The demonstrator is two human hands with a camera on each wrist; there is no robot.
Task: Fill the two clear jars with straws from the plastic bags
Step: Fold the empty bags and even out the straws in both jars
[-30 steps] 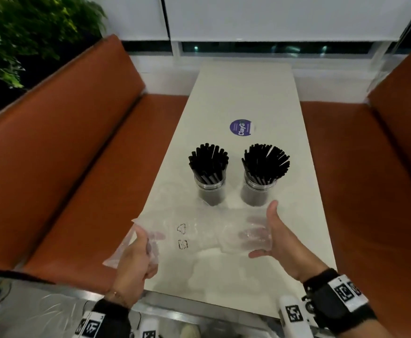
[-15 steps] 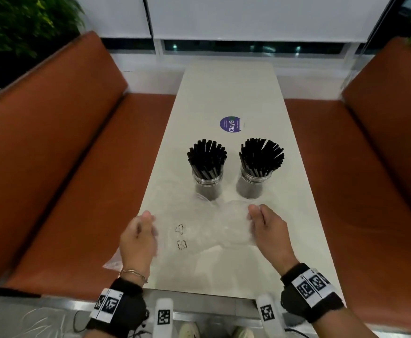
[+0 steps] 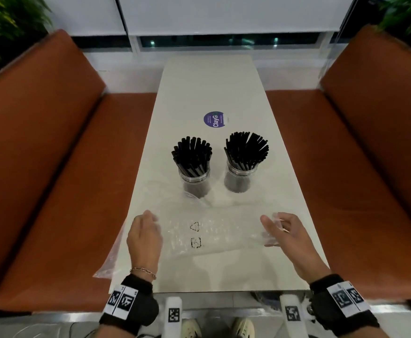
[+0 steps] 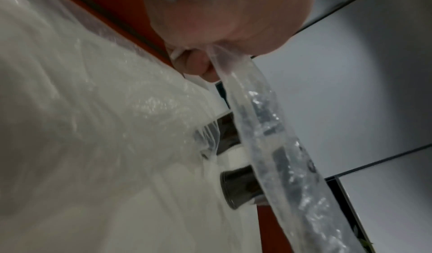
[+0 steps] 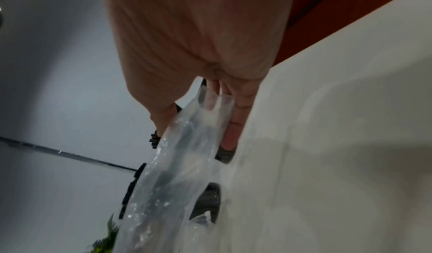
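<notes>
Two clear jars stand side by side in the middle of the white table (image 3: 209, 81), the left jar (image 3: 194, 181) and the right jar (image 3: 238, 179), each packed with black straws (image 3: 192, 152) that fan out above the rim. In front of them lies an empty clear plastic bag (image 3: 211, 235) with printed black symbols, stretched flat between my hands. My left hand (image 3: 145, 230) pinches its left end (image 4: 233, 83). My right hand (image 3: 280, 228) holds the right end (image 5: 210, 112) between thumb and fingers. Another clear bag (image 3: 165, 191) lies crumpled beside the left jar.
A round purple sticker (image 3: 214, 119) sits on the table behind the jars. Orange bench seats (image 3: 53, 167) flank the table on both sides. The bag's left corner (image 3: 109, 262) hangs over the table's left edge. Plants stand in the far corners.
My hands have moved apart, pulling the bag out flat and wider across the table front. The right hand shifted right and now grips the bag's end. The head view tilted down.
</notes>
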